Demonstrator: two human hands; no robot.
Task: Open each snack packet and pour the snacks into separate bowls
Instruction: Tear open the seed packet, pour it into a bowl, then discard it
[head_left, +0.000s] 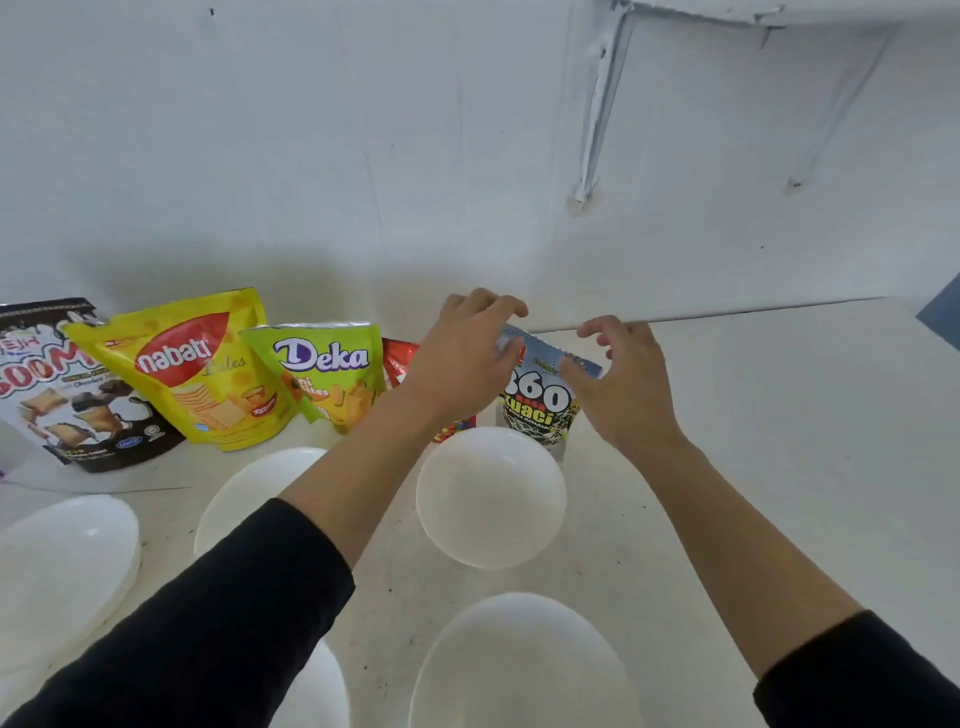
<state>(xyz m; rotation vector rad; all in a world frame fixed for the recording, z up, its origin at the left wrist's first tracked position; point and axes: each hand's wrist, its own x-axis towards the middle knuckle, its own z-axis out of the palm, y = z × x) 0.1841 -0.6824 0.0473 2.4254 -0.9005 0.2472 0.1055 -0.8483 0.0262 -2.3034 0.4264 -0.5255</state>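
Note:
A silver and black Kuaci seed packet (540, 410) stands upright against the wall behind a white bowl (491, 499). My left hand (467, 353) pinches its top left corner and my right hand (623, 374) pinches its top right edge. To the left stand a green Deka packet (322, 374), a yellow Nabati packet (197, 374) and a dark Boom packet (67, 389). A red packet (400, 358) is mostly hidden behind my left wrist.
More white bowls lie around: one at the left (67, 566), one under my left forearm (249, 499), one near the front (524, 670). The white wall rises just behind the packets. The tabletop (779, 441) extends to the right.

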